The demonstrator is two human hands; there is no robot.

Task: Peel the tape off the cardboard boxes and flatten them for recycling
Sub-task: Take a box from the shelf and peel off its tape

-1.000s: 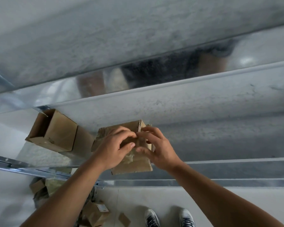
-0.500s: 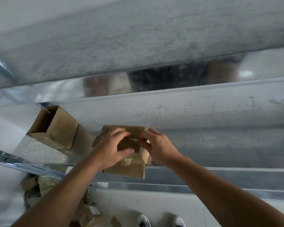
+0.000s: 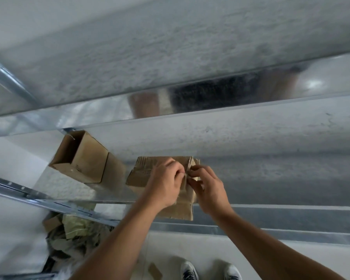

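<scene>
Your left hand (image 3: 162, 186) and right hand (image 3: 208, 190) cover the middle of the cardboard box (image 3: 141, 172). The grip at its upper right edge is motion-blurred, so what your fingertips pinch there cannot be told. Lower left of the frame: pile of scraps (image 3: 69, 235) is blurred, contents unclear. The bottom edge cuts off both shoes (image 3: 188, 271).

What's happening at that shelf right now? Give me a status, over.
Left hand and right hand both pinching the small cardboard box at its top edge. Tape too small to tell. Open box stands apart on the left, not in the way.

Scraps (image 3: 73, 233) apparently below open box (image 3: 83, 158)
</scene>
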